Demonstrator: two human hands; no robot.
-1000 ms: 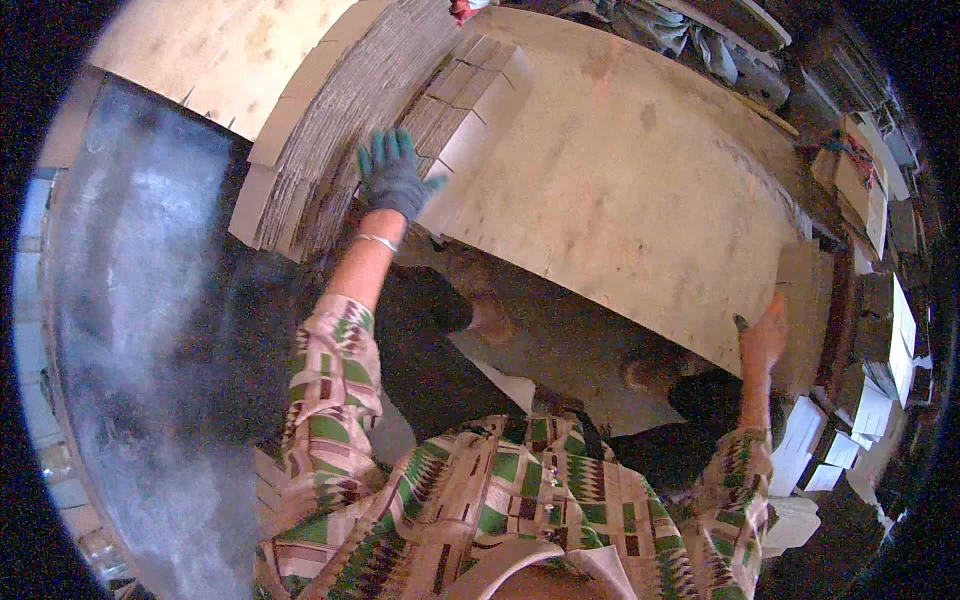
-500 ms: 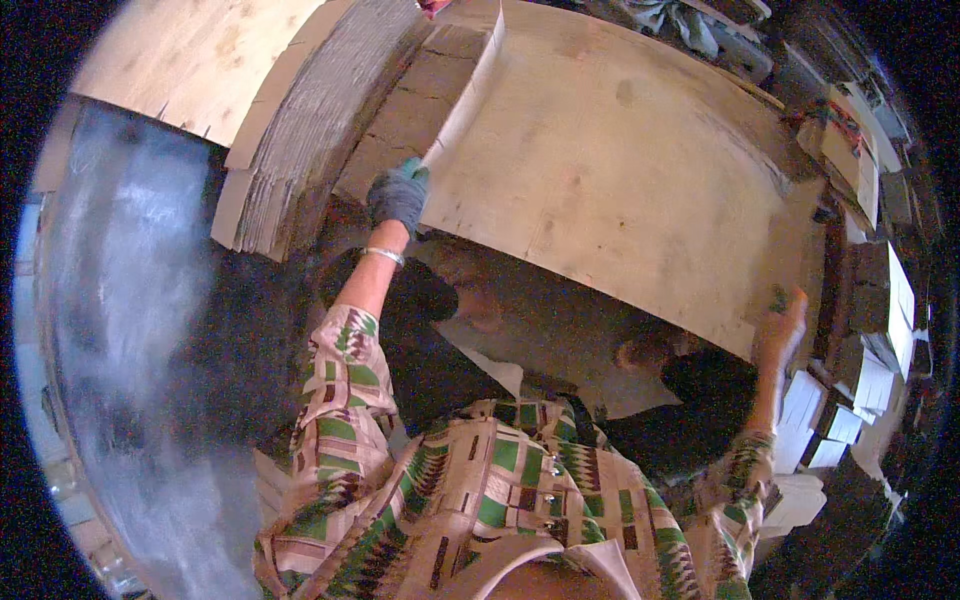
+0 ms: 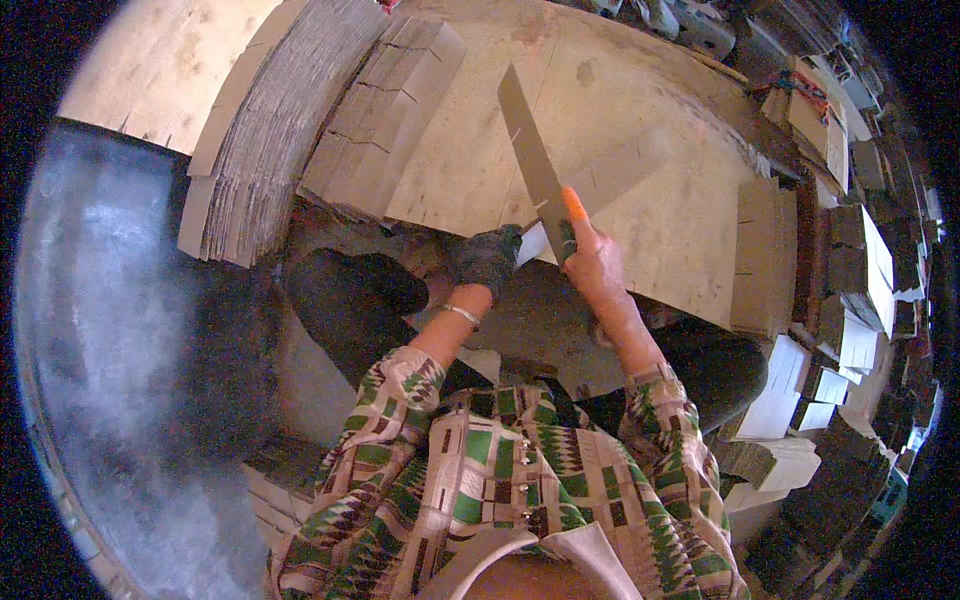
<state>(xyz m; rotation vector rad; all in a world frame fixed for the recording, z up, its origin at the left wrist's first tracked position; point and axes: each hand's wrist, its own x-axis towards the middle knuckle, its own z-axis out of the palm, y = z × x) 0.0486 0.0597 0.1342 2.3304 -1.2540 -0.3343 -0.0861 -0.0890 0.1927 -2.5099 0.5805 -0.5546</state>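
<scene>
In front of me, above the near edge of a wooden board (image 3: 680, 250), two cardboard strips cross each other. My right hand (image 3: 597, 265), with an orange cover on one finger, is closed on a notched cardboard strip (image 3: 530, 135) that points up and slightly left. My left hand (image 3: 485, 258), in a dark glove with a bracelet at the wrist, is closed on the end of the other cardboard strip (image 3: 620, 180), which slants up to the right and is smeared by motion. That strip passes behind the first; whether they touch or interlock I cannot tell.
Left on the board lies a pile of notched cardboard strips (image 3: 380, 110), beside a long stack of cardboard pieces (image 3: 270, 130). Another cardboard pile (image 3: 762, 260) sits at the board's right end. Bundled cardboard (image 3: 860, 260) stands farther right. My bent knees are beneath the board's near edge.
My left hand has come right and nearer from the left pile with its strip. My right hand has moved left from the right pile and now holds a strip upright.
</scene>
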